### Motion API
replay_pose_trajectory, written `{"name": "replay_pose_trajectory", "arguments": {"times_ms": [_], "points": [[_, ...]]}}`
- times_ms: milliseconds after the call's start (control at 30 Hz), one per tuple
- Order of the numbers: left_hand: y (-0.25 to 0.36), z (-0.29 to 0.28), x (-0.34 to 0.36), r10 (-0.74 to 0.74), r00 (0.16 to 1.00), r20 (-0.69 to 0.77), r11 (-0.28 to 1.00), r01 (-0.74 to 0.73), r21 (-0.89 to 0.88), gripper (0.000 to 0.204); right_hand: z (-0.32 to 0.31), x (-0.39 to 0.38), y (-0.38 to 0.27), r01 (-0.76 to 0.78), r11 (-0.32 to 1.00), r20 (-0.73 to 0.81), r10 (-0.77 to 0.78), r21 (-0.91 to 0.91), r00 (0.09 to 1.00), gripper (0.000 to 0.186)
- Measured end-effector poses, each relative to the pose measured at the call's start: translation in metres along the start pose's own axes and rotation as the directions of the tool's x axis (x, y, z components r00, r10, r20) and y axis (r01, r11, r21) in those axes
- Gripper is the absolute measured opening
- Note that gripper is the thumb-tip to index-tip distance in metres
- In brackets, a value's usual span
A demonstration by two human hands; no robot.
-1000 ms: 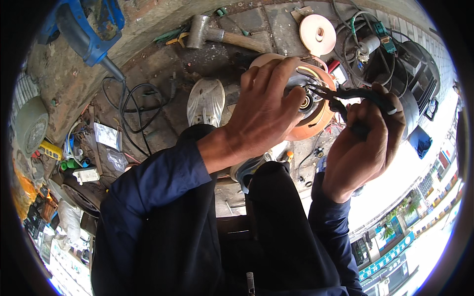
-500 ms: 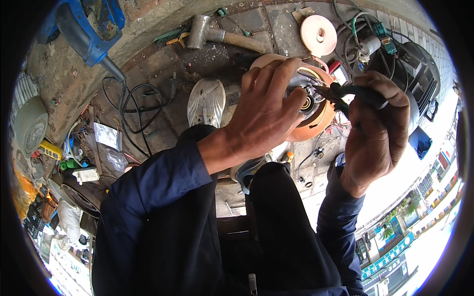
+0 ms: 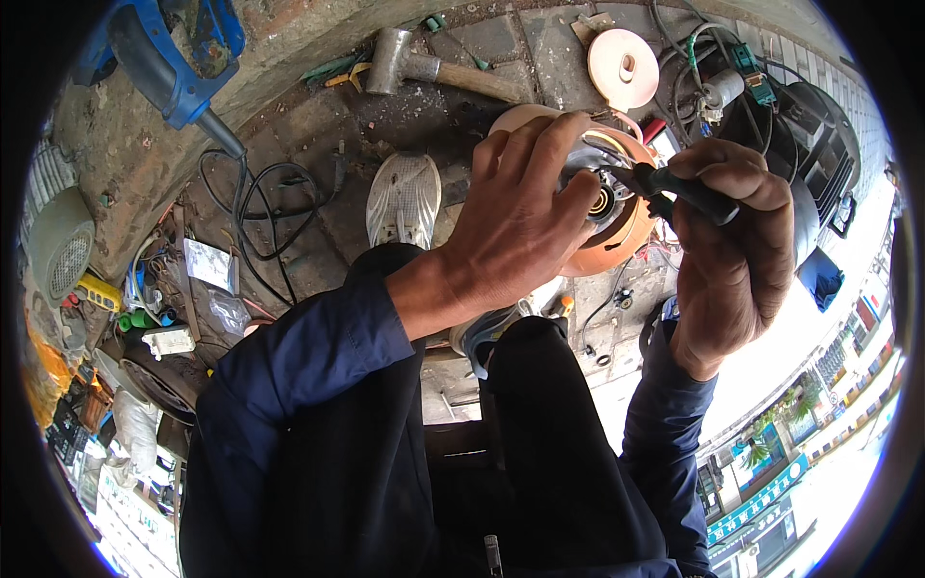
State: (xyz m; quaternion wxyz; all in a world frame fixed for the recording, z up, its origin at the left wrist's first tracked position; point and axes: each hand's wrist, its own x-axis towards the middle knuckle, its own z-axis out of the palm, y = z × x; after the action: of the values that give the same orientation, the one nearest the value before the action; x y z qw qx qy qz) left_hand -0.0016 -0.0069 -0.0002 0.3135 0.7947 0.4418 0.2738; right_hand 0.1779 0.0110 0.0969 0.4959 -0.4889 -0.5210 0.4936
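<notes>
Between my shoes stands a round orange housing (image 3: 633, 229) with a dark metal centre and a ringed hub, like part of a motor or fan. My left hand (image 3: 501, 217) grips it from the left, fingers curled over its far side and thumb near the hub. That hand hides much of the housing's left half. My right hand (image 3: 737, 250) is closed around the dark green handles of a pair of pliers (image 3: 694, 190). The pliers' jaws point left and reach over the housing's centre, close to the hub. Whether they grip anything there, I cannot tell.
A hammer (image 3: 389, 63) lies beyond my left shoe (image 3: 404, 202). A flat pinkish disc (image 3: 609, 82) lies at the far side, near tangled wires (image 3: 696, 58) and a black machine shell (image 3: 819, 144). Black cable (image 3: 246, 222) and a blue power tool (image 3: 183, 82) are at left.
My right hand has turned the pliers, so their handles now slant down to the right. The left hand and the housing have hardly moved.
</notes>
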Motion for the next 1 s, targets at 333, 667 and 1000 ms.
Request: {"name": "replay_pose_trajectory", "arguments": {"times_ms": [333,667,1000], "points": [[0.0,0.0,0.0,0.002,1.0,-0.001,1.0,-0.002,-0.001,0.05,0.001,-0.001,0.004,0.008,1.0,-0.01,-0.008,0.009,1.0,0.025],[0.001,-0.002,0.001,0.0,1.0,0.022,1.0,0.0,0.019,0.054,0.037,-0.019,0.007,-0.047,0.998,-0.642,0.004,-0.049,0.767,0.033],[0.0,0.0,0.001,0.006,1.0,-0.012,1.0,-0.006,-0.011,0.054,0.003,-0.004,-0.001,-0.002,1.0,-0.24,0.008,0.027,0.971,0.03]]}}
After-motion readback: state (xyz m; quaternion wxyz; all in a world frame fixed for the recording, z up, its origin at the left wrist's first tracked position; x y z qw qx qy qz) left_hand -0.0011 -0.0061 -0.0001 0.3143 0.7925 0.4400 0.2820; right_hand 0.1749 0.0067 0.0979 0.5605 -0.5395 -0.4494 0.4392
